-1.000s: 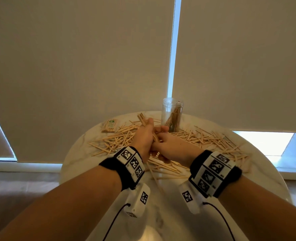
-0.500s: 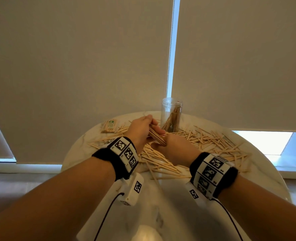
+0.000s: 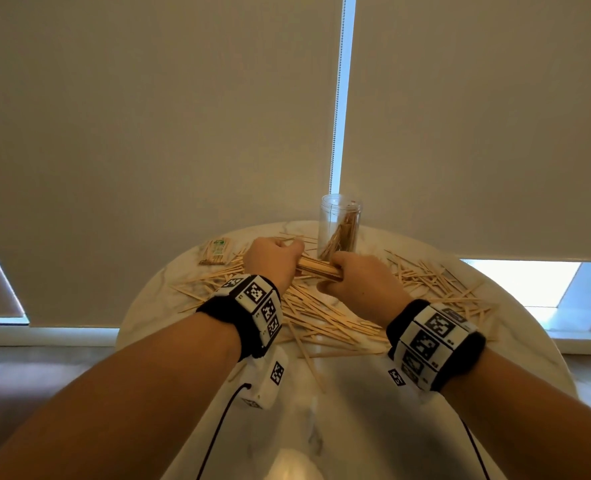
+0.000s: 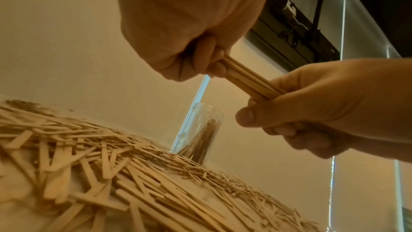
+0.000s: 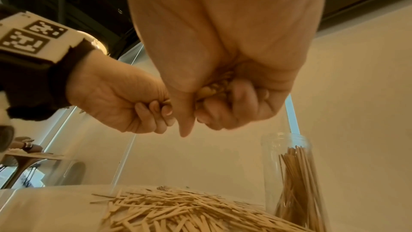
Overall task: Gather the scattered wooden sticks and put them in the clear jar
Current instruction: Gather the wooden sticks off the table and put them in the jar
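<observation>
A: Round marble table (image 3: 373,427) in front of drawn blinds (image 3: 148,133), scattered sticks (image 3: 322,317) all over it. Status?

B: Changed in the last second: hands were bunched together low over the pile, now pulled apart with a bundle of sticks (image 3: 316,267) stretched level between them. Left hand (image 3: 273,259) fisted round one end, right hand (image 3: 360,278) fisted round the other, fingers fully curled, nothing slack

A: Jar?

B: Clear jar (image 3: 339,230) upright at the far edge, just behind the hands, open top, part filled with sticks leaning inside

A: Meaning?

B: My read: bundle is squared up and ready to load. Next it needs tipping end-down over the mouth. Most of the pile is still on the table, so early in the job

A: Risk?

B: Narrow mouth, ends could catch the rim
</observation>
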